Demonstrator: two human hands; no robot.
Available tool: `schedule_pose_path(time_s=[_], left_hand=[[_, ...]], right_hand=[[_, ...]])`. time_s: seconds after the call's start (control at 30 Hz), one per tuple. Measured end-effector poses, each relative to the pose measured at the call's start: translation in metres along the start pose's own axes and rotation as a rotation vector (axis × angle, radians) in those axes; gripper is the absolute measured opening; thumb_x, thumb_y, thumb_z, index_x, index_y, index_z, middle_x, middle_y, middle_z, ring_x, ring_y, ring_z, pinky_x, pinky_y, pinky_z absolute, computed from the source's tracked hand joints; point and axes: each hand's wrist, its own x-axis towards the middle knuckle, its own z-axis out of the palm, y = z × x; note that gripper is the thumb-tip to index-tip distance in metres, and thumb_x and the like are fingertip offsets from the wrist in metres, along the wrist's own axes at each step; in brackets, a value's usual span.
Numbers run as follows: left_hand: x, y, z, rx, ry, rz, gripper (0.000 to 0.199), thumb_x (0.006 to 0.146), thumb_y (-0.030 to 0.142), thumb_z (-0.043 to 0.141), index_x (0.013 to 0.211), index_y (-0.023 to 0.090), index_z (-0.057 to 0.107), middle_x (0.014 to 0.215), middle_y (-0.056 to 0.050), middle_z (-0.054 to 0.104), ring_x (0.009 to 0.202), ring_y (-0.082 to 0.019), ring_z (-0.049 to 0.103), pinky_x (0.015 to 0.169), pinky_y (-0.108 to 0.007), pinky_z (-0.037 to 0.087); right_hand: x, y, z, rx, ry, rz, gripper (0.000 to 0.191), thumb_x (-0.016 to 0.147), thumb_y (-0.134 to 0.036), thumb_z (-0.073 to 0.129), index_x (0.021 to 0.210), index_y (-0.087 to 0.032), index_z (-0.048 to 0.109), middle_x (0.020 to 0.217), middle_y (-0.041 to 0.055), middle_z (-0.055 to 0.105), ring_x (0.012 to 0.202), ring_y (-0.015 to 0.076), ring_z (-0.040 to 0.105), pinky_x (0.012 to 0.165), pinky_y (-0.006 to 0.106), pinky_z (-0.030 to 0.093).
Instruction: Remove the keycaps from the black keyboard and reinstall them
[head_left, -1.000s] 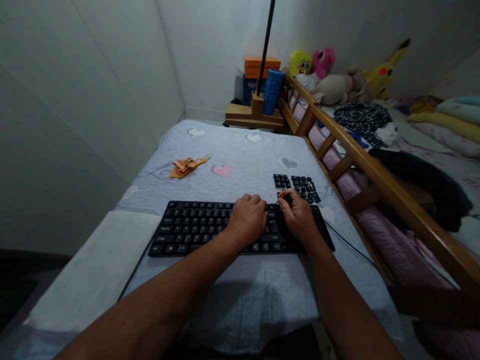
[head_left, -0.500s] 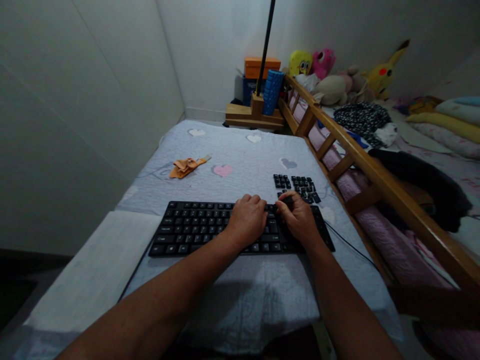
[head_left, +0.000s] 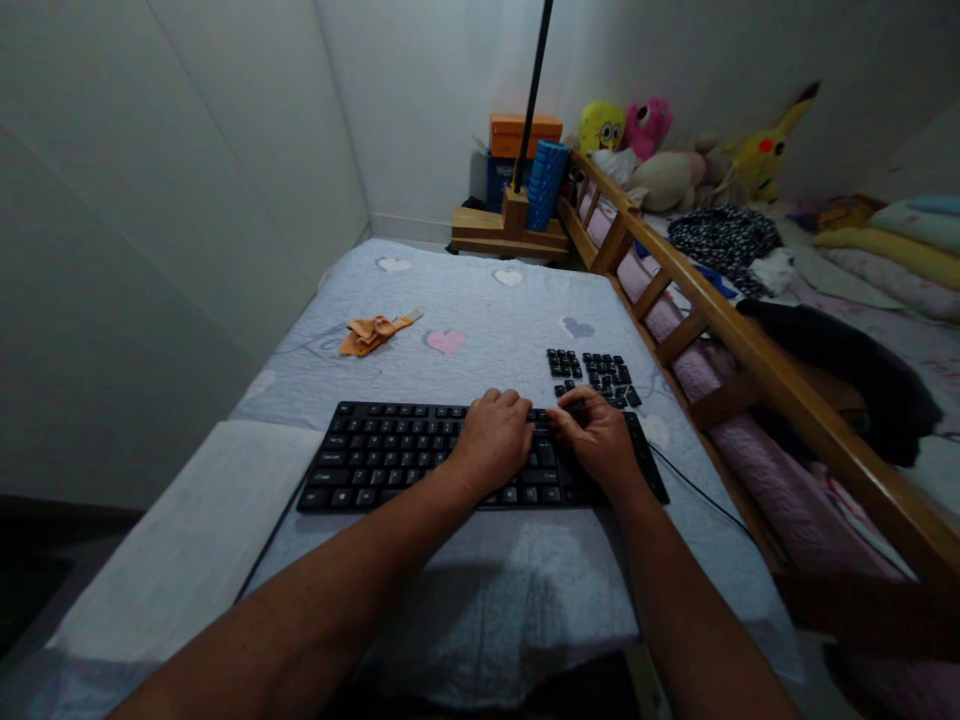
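A black computer keyboard (head_left: 409, 450) lies across the patterned sheet in front of me. My left hand (head_left: 496, 435) rests over its middle, closed, with fingers bent toward the far edge. At the right part of the keyboard, where the keys are off, my right hand (head_left: 596, 430) is closed with thumb and forefinger almost together. Something dark shows between those fingers; its kind is hidden. Just beyond the right hand lie several loose black keycaps (head_left: 607, 368) in small groups. A cable (head_left: 705, 490) runs from the keyboard toward the right.
An orange cloth (head_left: 367, 335) with a flat-tipped brush-like tool (head_left: 409, 318) lies at the far left of the sheet (head_left: 465, 290). A wooden bed rail (head_left: 697, 290) borders the right side. Behind stand a wooden base (head_left: 487, 230) with a black pole and a blue roller (head_left: 547, 185).
My right thumb and forefinger have shifted slightly left toward my left hand. The left hand and keyboard stay essentially in place.
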Motion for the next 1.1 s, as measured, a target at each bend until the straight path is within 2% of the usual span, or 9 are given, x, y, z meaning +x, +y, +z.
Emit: schedule_pose_path(time_s=[0.3, 0.43, 0.67, 1.1], left_hand=[[0.002, -0.003, -0.001, -0.047, 0.012, -0.018, 0.022, 0.094, 0.017, 0.046, 0.102, 0.017, 0.066, 0.103, -0.008, 0.068, 0.102, -0.023, 0.058, 0.094, -0.037, 0.046], [0.002, -0.002, 0.0, -0.045, 0.004, -0.017, 0.022, 0.094, 0.017, 0.046, 0.102, 0.017, 0.066, 0.103, -0.008, 0.067, 0.103, -0.023, 0.058, 0.096, -0.037, 0.045], [0.003, -0.001, -0.001, -0.033, -0.011, -0.029, 0.023, 0.094, 0.016, 0.044, 0.104, 0.018, 0.065, 0.104, -0.009, 0.067, 0.103, -0.023, 0.058, 0.095, -0.037, 0.045], [0.002, -0.002, 0.002, -0.018, 0.013, -0.013, 0.021, 0.094, 0.017, 0.047, 0.103, 0.017, 0.065, 0.102, -0.009, 0.067, 0.102, -0.024, 0.057, 0.094, -0.038, 0.045]], right_hand=[[-0.001, -0.006, -0.004, -0.186, -0.03, -0.155, 0.017, 0.086, -0.034, 0.063, 0.076, -0.022, 0.056, 0.065, -0.0026, 0.058, 0.061, 0.0147, 0.057, 0.06, 0.026, 0.044], [-0.003, -0.01, -0.006, -0.184, -0.035, -0.143, 0.016, 0.087, -0.034, 0.061, 0.077, -0.022, 0.057, 0.065, -0.0026, 0.058, 0.061, 0.0149, 0.057, 0.059, 0.026, 0.043], [-0.004, -0.009, -0.008, -0.242, -0.077, -0.206, 0.014, 0.088, -0.031, 0.059, 0.078, -0.021, 0.058, 0.069, -0.0013, 0.06, 0.065, 0.0154, 0.058, 0.064, 0.026, 0.044], [-0.005, -0.014, -0.004, -0.274, -0.07, -0.174, 0.015, 0.087, -0.031, 0.057, 0.076, -0.021, 0.054, 0.065, -0.0021, 0.058, 0.061, 0.0141, 0.055, 0.06, 0.024, 0.041]])
